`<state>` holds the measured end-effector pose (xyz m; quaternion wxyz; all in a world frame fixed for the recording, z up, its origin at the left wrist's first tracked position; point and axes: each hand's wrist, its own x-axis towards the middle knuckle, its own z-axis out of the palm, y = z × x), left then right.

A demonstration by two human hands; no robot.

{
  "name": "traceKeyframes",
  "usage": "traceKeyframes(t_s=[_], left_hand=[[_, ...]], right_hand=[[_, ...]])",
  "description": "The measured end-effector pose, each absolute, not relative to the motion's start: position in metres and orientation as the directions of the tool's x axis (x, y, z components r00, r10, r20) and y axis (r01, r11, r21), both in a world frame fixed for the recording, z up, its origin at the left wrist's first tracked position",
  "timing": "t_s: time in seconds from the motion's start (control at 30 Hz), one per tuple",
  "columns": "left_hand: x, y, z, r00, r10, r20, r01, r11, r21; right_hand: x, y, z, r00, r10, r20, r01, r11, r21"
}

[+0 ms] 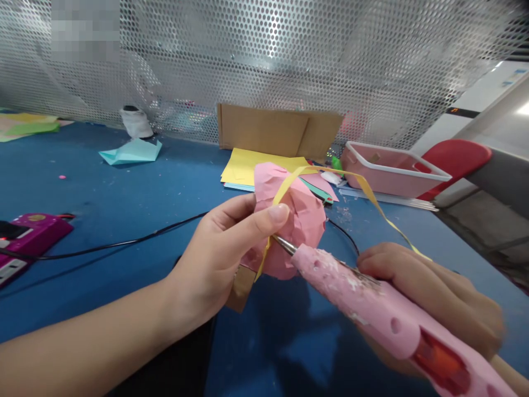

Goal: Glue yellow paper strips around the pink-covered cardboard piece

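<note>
My left hand [231, 242] pinches a crumpled pink paper piece [306, 220], with the thumb pressing a thin yellow paper strip [291, 179] onto it. The strip arches over the pink paper and trails off toward the right. A brown cardboard piece [241, 289] sticks out below the left hand's fingers. My right hand [433, 298] is closed round a pink hot glue gun [351, 292], its metal tip touching or very near the strip beside my left thumb. The right fingertips are partly hidden behind the gun.
On the blue table [124, 198] lie yellow paper sheets [248, 165], a folded light blue paper [132, 153] and a black cable [136, 241]. A purple power strip [39, 237] sits left. Cardboard [264, 129] leans on the perforated metal panel [289, 55]. A pink basket [388, 171] stands right.
</note>
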<state>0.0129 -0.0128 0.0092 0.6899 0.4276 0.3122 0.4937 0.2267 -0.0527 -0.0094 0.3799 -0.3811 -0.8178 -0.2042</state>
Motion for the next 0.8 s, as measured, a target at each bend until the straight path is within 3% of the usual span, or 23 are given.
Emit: traceKeyframes(t_s=[0.23,0.53,0.8], left_hand=[[0.014,-0.012,0.007,0.334,0.943,-0.011,-0.445,0.168,0.88],[0.014,-0.014,0.008,0.328,0.945,-0.006,-0.432,0.155,0.888],[0.016,-0.013,0.009,0.332,0.943,-0.013,-0.454,0.171,0.874]], right_hand=[[0.22,-0.063,-0.004,-0.319,0.57,0.757,0.862,0.507,-0.018],[0.229,-0.053,-0.011,-0.415,0.474,0.777,0.714,0.698,-0.045],[0.229,-0.053,-0.01,-0.409,0.473,0.78,0.746,0.665,-0.012]])
